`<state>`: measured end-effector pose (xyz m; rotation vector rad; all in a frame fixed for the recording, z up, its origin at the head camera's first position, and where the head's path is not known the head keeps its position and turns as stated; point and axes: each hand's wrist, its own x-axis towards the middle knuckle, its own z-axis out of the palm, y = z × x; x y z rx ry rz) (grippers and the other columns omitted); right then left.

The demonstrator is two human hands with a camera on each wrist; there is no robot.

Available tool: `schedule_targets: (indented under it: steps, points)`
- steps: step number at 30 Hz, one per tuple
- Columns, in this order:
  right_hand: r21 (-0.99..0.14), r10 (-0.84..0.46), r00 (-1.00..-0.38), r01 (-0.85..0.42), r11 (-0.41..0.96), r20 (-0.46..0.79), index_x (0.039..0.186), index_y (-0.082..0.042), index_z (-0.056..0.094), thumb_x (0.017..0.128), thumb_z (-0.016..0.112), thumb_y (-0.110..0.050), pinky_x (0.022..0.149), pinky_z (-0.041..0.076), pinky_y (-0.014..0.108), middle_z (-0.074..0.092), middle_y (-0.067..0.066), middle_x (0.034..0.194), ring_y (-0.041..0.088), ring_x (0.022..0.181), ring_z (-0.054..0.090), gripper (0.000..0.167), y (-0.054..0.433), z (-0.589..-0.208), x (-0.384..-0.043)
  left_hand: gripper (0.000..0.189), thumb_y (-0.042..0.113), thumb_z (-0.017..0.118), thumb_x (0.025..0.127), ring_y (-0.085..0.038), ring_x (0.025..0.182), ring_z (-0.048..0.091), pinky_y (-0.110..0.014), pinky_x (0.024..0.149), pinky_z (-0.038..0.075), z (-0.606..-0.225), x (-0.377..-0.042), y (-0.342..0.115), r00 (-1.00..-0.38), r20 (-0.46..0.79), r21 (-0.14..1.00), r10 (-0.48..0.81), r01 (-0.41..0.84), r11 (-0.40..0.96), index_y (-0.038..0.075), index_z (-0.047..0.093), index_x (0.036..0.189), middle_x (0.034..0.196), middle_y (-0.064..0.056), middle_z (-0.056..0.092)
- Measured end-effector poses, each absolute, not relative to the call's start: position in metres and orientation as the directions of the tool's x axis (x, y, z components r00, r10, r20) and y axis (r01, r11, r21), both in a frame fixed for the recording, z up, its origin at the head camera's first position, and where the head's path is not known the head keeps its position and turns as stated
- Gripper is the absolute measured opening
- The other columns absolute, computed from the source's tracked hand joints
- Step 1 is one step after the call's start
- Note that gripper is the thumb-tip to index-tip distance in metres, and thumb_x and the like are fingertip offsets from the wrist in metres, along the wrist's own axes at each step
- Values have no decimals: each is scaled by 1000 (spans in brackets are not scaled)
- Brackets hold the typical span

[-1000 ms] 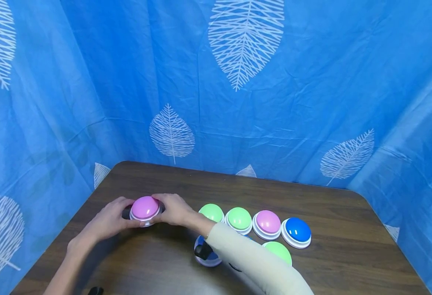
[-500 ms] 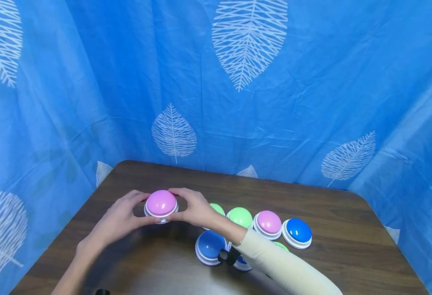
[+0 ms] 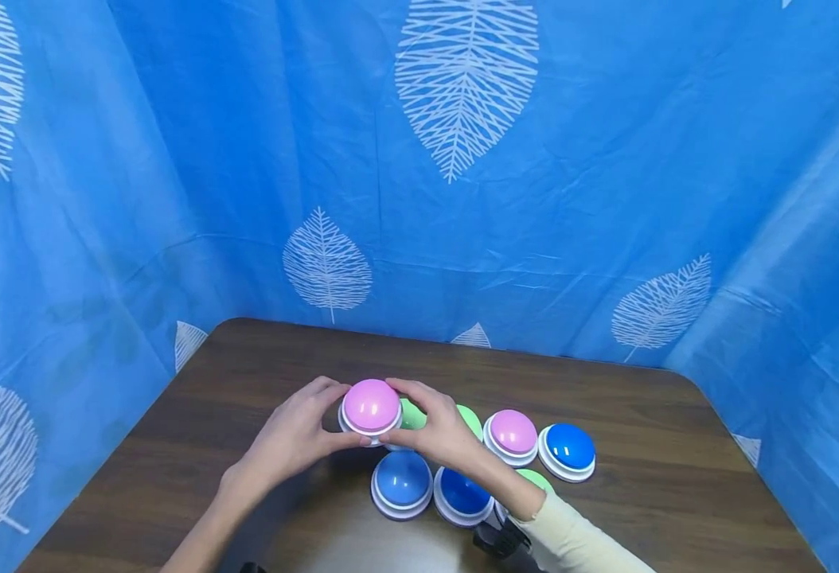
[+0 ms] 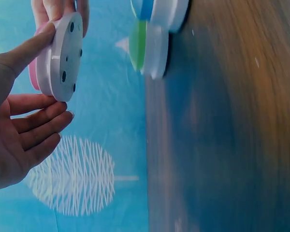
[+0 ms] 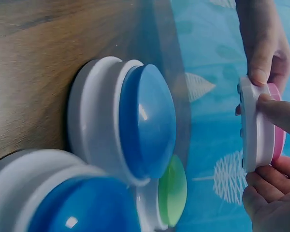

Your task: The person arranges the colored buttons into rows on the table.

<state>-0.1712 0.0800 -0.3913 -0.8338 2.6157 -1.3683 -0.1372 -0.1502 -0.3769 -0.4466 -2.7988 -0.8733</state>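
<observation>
A pink dome push button (image 3: 372, 406) on a white round base is held up above the table between both hands. My left hand (image 3: 298, 430) grips its left side with thumb and fingers, and my right hand (image 3: 437, 426) grips its right side. In the left wrist view the base's underside (image 4: 67, 58) shows several dark round spots. The held button partly covers a green button (image 3: 412, 420) behind it. Just in front of the hands sit a light blue button (image 3: 401, 481) and a darker blue button (image 3: 464, 493).
To the right stand another pink button (image 3: 514, 434) and a blue one (image 3: 568, 450). My right arm partly hides a green button (image 3: 536, 479) in the front row. A blue curtain (image 3: 570, 175) with white leaves hangs behind the brown table (image 3: 649, 477).
Both hands have carried the pink button from the table's left side rightward, to just beside the group of buttons. The front blue buttons are more exposed as the right arm moved right.
</observation>
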Motion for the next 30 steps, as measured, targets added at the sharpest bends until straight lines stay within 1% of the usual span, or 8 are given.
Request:
schedule_targets:
  steps: [3, 5, 8, 12, 15, 20, 24, 30]
  points:
    - [-794, -459, -865, -419, 441, 202, 142, -21, 54, 79, 84, -35, 99, 45, 53, 59, -1, 136, 27, 126, 54, 70, 95, -394, -166, 69, 53, 87, 68, -19, 99, 63, -44, 86, 54, -377, -139, -137, -931, 259, 508, 256, 357, 784, 11, 69, 120, 106, 2, 63]
    - [-817, -436, -875, -403, 412, 212, 141, -20, 55, 80, 84, -32, 102, 43, 53, 60, 0, 135, 27, 127, 54, 69, 105, -395, -162, 70, 55, 86, 68, -18, 99, 63, -44, 87, 54, -377, -139, -129, -931, 247, 505, 270, 362, 784, 12, 69, 121, 107, 3, 63]
    - [-852, -399, -893, -365, 376, 207, 141, -16, 55, 80, 84, -28, 105, 40, 52, 59, 2, 137, 26, 129, 52, 69, 117, -397, -154, 73, 59, 83, 68, -19, 101, 63, -44, 87, 54, -376, -140, -118, -929, 220, 509, 298, 370, 778, 12, 68, 122, 109, 2, 63]
    - [-875, -339, -920, -319, 364, 195, 141, -15, 55, 79, 85, -27, 106, 39, 48, 59, 0, 136, 23, 129, 52, 70, 132, -398, -144, 72, 60, 81, 71, -19, 103, 62, -45, 87, 54, -375, -141, -103, -913, 211, 518, 350, 408, 751, 12, 66, 124, 112, 1, 62]
    - [-866, -298, -930, -321, 383, 213, 139, -19, 56, 77, 86, -26, 106, 40, 46, 59, -3, 136, 21, 129, 52, 69, 146, -399, -138, 69, 58, 81, 73, -19, 103, 62, -44, 86, 54, -374, -142, -89, -895, 220, 516, 388, 445, 732, 14, 66, 124, 113, 1, 62]
    - [-829, -235, -937, -341, 443, 260, 138, -21, 58, 78, 86, -27, 102, 42, 50, 61, -1, 133, 24, 126, 55, 67, 170, -400, -127, 70, 59, 80, 74, -17, 104, 61, -41, 87, 54, -375, -143, -62, -868, 229, 477, 441, 495, 726, 14, 65, 126, 115, 1, 62]
    - [-804, -202, -938, -345, 485, 281, 138, -17, 58, 79, 85, -26, 97, 47, 52, 62, 3, 132, 28, 122, 58, 66, 186, -403, -117, 73, 61, 79, 73, -17, 106, 61, -38, 89, 53, -376, -143, -42, -852, 219, 434, 476, 522, 734, 14, 65, 127, 117, 0, 62]
    - [-805, -133, -958, -287, 520, 255, 140, -13, 56, 77, 87, -22, 94, 48, 48, 58, 9, 138, 33, 125, 55, 71, 205, -406, -100, 73, 62, 79, 73, -15, 108, 61, -34, 91, 52, -380, -142, -17, -811, 217, 378, 544, 583, 719, 14, 66, 126, 118, 0, 63]
